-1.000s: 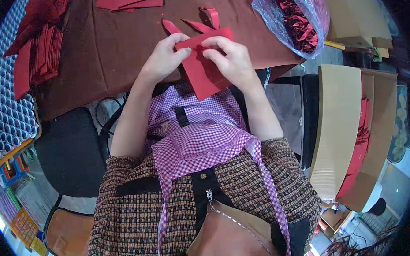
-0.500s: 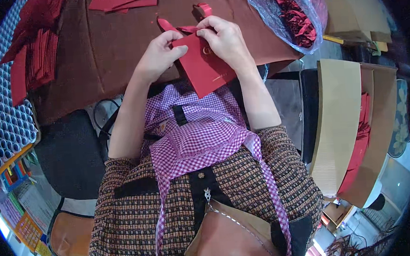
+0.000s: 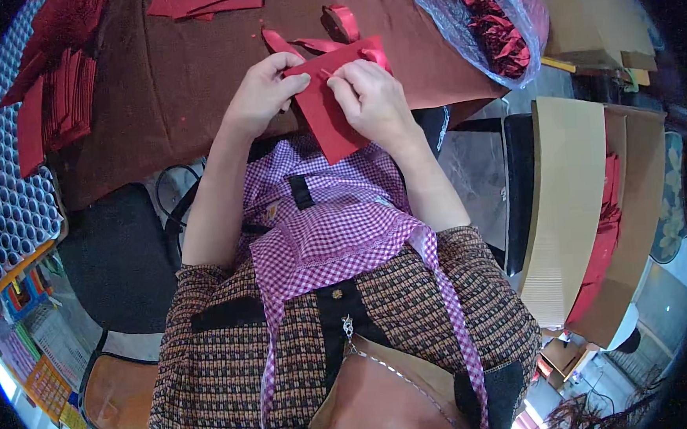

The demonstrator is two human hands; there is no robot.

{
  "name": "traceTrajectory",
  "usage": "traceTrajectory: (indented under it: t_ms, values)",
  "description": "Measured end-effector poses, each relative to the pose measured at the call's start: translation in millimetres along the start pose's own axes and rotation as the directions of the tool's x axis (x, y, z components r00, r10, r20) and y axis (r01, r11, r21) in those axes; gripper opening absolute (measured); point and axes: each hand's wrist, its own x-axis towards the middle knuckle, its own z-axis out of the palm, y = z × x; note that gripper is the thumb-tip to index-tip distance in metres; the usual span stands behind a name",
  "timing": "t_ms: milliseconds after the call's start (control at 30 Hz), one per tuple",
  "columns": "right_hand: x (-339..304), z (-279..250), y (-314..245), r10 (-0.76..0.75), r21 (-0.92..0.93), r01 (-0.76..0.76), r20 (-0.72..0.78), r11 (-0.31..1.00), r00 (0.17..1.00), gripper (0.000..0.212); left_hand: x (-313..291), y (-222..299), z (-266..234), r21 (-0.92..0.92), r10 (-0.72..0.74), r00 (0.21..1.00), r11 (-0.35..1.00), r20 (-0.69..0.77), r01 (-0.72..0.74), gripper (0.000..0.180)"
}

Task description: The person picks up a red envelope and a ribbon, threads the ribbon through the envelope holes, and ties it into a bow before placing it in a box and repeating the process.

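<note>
while the left grip (image 3: 262,97) pinches the packet (image 3: 326,125) at the near edge of the tabletop (image 3: 217,73), the right grip (image 3: 372,99) seems closed on ribbon (image 3: 348,24); that ribbon looks only partly fitted, its loops loose, with a stack (image 3: 73,97) at far left.

Paper (image 3: 328,125) between hands (image 3: 376,102), plastic bag (image 3: 532,14) right

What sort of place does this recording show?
Probably a small indoor workroom, though home or shop is unclear. Flat red pieces lie piled on a brown-covered table, a see-through plastic bag holds red material, and an open cardboard box holds more red items.
</note>
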Motion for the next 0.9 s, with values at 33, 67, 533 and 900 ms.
traceTrajectory:
  t_ms: [33,67,533,900]
  values:
    - [-0.1,0.6,-2.0,0.006,-0.014,-0.005,0.026,1.0,1.0,0.012,-0.2,0.0,0.5,0.0,0.0,1.0,1.0,-0.001,0.0,0.021]
    - [0.3,1.5,-3.3,0.011,-0.028,-0.01,0.051,1.0,0.999,0.013,-0.3,0.0,0.8,0.008,0.0,1.0,1.0,-0.001,0.0,0.022]
    - [5.3,7.0,-3.3,0.1,-0.051,-0.095,0.111,0.994,0.989,0.019,-1.7,-3.6,1.7,0.097,0.01,1.0,0.995,-0.025,-0.007,0.026]
    - [9.8,12.7,-17.5,0.228,-0.151,-0.213,0.09,0.965,0.969,0.02,-4.1,-5.0,8.6,0.18,0.141,0.988,0.975,-0.061,-0.128,0.019]
